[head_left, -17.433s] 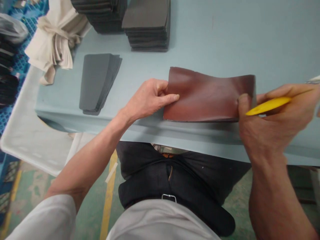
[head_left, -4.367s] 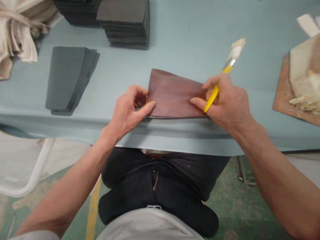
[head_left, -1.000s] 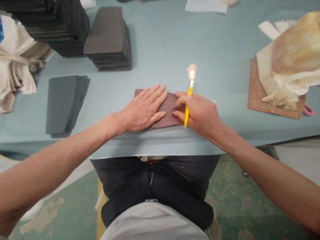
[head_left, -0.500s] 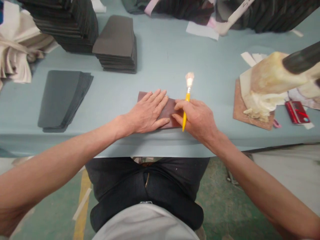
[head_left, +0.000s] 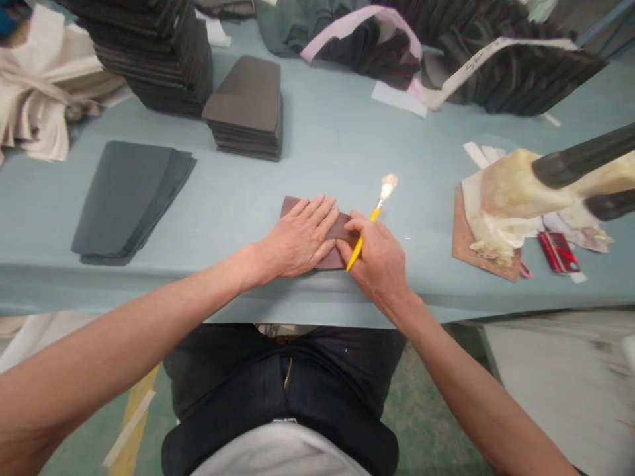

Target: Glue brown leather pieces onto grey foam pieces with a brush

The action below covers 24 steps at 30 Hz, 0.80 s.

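Observation:
A dark reddish-brown piece (head_left: 339, 229), leather-like, lies on the pale blue-green tabletop near its front edge. My left hand (head_left: 301, 239) rests flat across it with fingers stretched out, covering much of its left half. At its right end my right hand (head_left: 377, 254) touches the piece with thumb and fingertips. Tucked in that same hand is a brush with a yellow handle (head_left: 364, 241). Its pale bristles point away from me, and the handle's end points towards me.
Fanned dark panels (head_left: 124, 198) lie at left, behind them a neat stack (head_left: 248, 96) and a taller dark pile (head_left: 153, 59). Beige cloth strips (head_left: 44, 86) sit far left. At right are a glue-crusted container (head_left: 506, 185) on a brown board (head_left: 459, 228) and a red box (head_left: 559, 252).
The view has shifted, so the table appears lower. My right hand has moved closer to my left along the brown piece, and the brush now leans further right.

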Each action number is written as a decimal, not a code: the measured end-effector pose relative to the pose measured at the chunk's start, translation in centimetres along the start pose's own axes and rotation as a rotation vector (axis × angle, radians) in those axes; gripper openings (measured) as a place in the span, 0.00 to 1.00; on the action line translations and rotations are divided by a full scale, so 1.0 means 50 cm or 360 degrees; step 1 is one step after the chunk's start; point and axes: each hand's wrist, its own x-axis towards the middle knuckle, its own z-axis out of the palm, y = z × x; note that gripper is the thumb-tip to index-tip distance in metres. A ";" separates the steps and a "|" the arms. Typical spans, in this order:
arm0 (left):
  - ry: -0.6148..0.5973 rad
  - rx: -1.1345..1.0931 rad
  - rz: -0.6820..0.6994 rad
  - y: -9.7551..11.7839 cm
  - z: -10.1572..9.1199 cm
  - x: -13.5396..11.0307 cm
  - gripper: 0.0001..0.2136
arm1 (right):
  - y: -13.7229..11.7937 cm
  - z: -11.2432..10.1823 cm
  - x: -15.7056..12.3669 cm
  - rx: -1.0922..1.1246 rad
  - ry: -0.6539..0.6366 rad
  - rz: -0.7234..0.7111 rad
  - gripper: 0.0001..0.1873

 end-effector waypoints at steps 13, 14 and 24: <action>-0.0021 0.0086 -0.0008 -0.005 -0.001 0.000 0.30 | -0.005 0.010 -0.024 0.0527 0.0066 0.0181 0.11; -0.0031 0.0070 -0.0013 -0.006 -0.002 0.000 0.31 | 0.005 -0.001 -0.021 0.0557 0.0084 0.0217 0.11; 0.0059 -0.0076 -0.0016 -0.012 0.006 -0.011 0.31 | 0.052 -0.042 0.044 0.0643 0.0267 0.0385 0.13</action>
